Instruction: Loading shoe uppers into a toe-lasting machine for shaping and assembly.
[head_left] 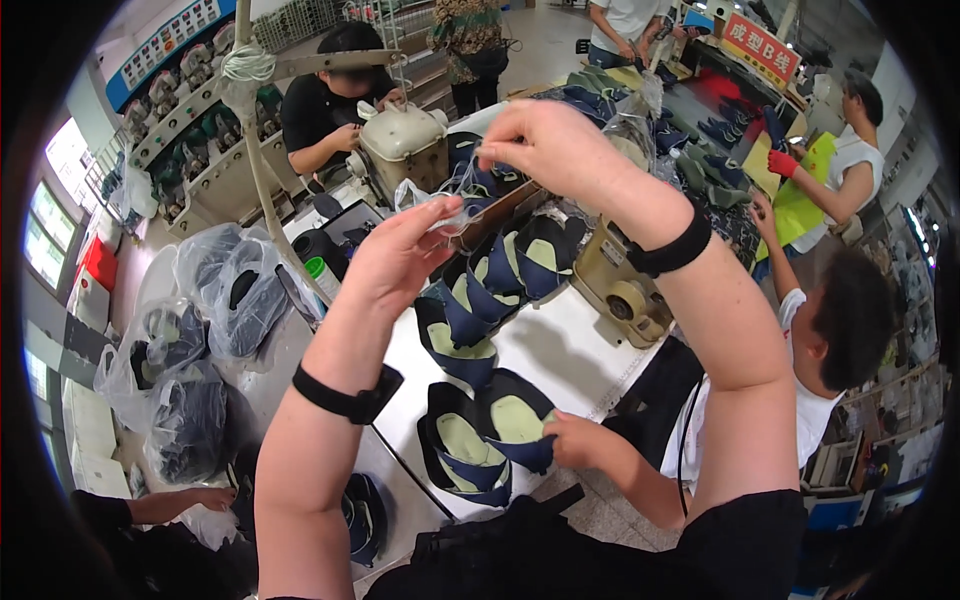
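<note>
With the left hand (pixel 405 250) half-curled, grip unclear, perhaps steadying clear plastic (pixel 468 205) above navy shoe uppers (pixel 468 325); with the right hand (pixel 540 140), pinching its far part, ideally drawing gently to avoid tearing. Below, passing from clear bags (pixel 190 425) at left across a white tabletop (pixel 575 370) to a beige machine (pixel 615 285) and co-worker (pixel 850 325) at right.

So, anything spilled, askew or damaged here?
Nothing looks spilled or damaged. Slightly askew: the dark blue shoe uppers on the white table overlap in an uneven row. Thin clear material between the left hand and right hand is too indistinct to judge.
</note>
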